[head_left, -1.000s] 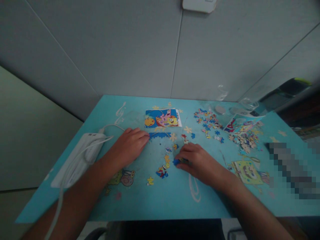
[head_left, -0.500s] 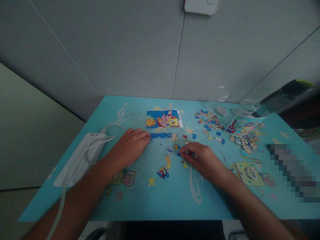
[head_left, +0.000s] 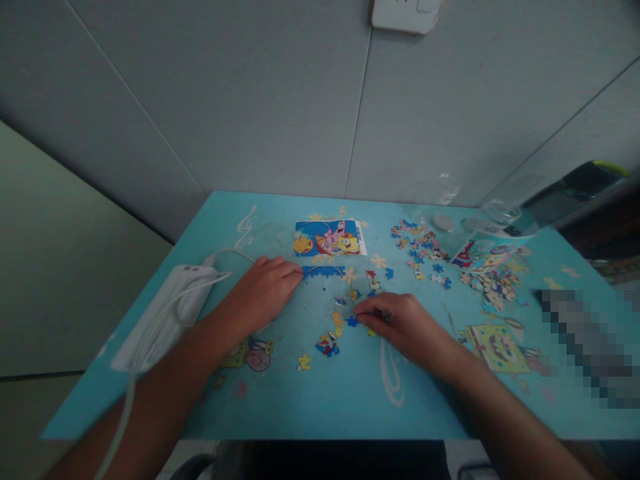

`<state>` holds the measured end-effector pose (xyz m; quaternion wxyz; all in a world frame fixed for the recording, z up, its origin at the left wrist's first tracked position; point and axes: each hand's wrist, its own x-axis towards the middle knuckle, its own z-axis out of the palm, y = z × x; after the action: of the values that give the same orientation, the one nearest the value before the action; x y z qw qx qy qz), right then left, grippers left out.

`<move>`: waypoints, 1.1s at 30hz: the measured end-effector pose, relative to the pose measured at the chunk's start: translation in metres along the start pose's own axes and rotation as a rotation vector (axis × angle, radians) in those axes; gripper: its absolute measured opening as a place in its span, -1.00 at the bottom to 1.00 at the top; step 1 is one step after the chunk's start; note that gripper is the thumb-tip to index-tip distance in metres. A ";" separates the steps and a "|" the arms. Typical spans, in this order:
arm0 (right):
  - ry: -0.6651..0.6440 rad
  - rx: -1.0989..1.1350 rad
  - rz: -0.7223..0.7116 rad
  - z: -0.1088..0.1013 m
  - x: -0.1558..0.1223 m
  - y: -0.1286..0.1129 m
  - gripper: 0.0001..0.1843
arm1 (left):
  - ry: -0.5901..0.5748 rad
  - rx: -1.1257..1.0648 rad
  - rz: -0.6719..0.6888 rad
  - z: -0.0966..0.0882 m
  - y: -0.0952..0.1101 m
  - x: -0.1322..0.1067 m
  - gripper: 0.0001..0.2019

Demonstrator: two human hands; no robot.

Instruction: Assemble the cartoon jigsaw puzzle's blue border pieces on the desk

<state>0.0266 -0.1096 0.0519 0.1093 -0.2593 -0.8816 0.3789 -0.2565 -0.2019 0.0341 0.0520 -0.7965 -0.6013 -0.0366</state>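
Observation:
My left hand [head_left: 265, 290] lies palm down on the turquoise table [head_left: 320, 393], fingers together, fingertips touching the left end of a joined blue strip of puzzle pieces [head_left: 324, 271]. My right hand [head_left: 395, 323] rests at the table's middle, fingers curled, pinching a small blue puzzle piece [head_left: 353, 321] at its fingertips. A small joined cluster of pieces [head_left: 327, 344] lies just left of it. A colourful cartoon reference picture [head_left: 330, 239] lies behind the strip.
A white power strip [head_left: 165, 313] with a cable sits at the left edge. Several loose puzzle pieces [head_left: 420, 250] are spread at the back right, with a cartoon card [head_left: 480, 252] and clear plastic containers [head_left: 495, 213]. A blurred patch covers the right.
My right hand went forward with the blue piece, then drew back toward me and a little left. My left hand stayed on the blue strip.

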 end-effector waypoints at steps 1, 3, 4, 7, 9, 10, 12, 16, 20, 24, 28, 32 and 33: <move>-0.016 -0.006 -0.013 0.000 0.000 0.000 -0.82 | 0.002 -0.002 0.001 0.000 0.000 0.000 -0.75; -0.033 -0.025 -0.041 0.001 0.000 0.000 -0.81 | 0.004 -0.002 0.003 0.001 -0.001 0.000 -0.74; -0.043 -0.032 -0.054 0.001 0.000 0.000 -0.81 | 0.006 -0.001 0.003 0.002 -0.001 0.000 -0.74; -0.085 -0.051 -0.097 0.002 0.001 0.001 -0.81 | 0.010 -0.004 -0.001 0.002 -0.001 0.000 -0.75; -0.108 -0.069 -0.125 0.002 0.001 0.001 -0.81 | 0.008 -0.004 -0.006 0.002 -0.001 0.000 -0.75; -0.105 -0.075 -0.134 0.003 0.001 0.002 -0.82 | 0.006 0.000 -0.006 0.002 0.000 0.000 -0.75; -0.062 -0.077 -0.128 0.002 0.001 0.003 -0.84 | -0.002 0.010 -0.003 0.002 -0.001 0.000 -0.76; 0.221 -0.123 0.011 -0.007 0.002 0.011 -0.82 | 0.002 0.019 0.001 0.003 -0.001 0.000 -0.76; 0.487 -0.225 0.172 -0.022 0.002 0.023 -0.79 | -0.007 0.034 0.005 0.002 -0.001 0.000 -0.74; 0.579 -0.253 0.231 -0.033 0.001 0.033 -0.75 | 0.001 0.048 0.014 0.004 -0.002 -0.001 -0.72; 0.607 -0.252 0.234 -0.035 0.001 0.035 -0.74 | 0.024 0.024 0.024 0.008 -0.005 -0.001 -0.71; 0.603 -0.246 0.241 -0.035 0.001 0.033 -0.75 | 0.040 0.021 -0.002 0.008 -0.005 0.000 -0.72; 0.594 -0.249 0.252 -0.035 0.001 0.032 -0.75 | 0.035 0.024 -0.003 0.008 -0.004 0.000 -0.72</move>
<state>0.0511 -0.0693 0.0527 0.2811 -0.4765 -0.8118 0.1868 -0.2609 -0.2000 0.0260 0.0718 -0.7943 -0.6018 -0.0433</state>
